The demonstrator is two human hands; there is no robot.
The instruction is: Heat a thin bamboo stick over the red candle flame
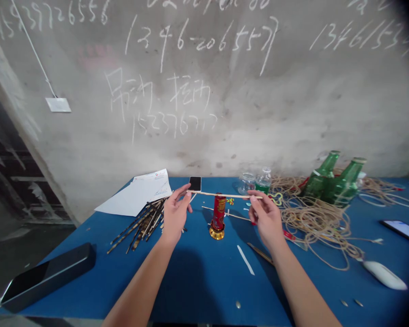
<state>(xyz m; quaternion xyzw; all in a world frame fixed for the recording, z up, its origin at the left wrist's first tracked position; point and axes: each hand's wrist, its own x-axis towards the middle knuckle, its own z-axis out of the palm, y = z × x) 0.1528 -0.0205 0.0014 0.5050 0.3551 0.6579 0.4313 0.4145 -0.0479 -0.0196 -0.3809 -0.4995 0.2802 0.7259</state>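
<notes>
So the left hand is nearly closed at thumb and fingertips, pinching one end of a thin pale stick; the right hand has the other end in the same sort of pinch, its remaining fingers loosely curled; the stick runs roughly level between the two, up above the bench. From this angle it crosses the top of a red cylinder with gold markings, upright on a little gold base; can't tell if they're actually touching.

Near the right forearm there's a white strip lying flat, plus a slim pointed tool partly hidden behind the arm; off past the left hand, a messy bundle of dark sticks lies by some white papers. At the back, a clear jar stands just beside a plastic bottle with a green label; over on the right, a big tangle of tan cord sits in front of two green glass bottles; a phone lies beyond that; a long dark device is at the near left corner; grey wall behind, chalky writing all over it.
</notes>
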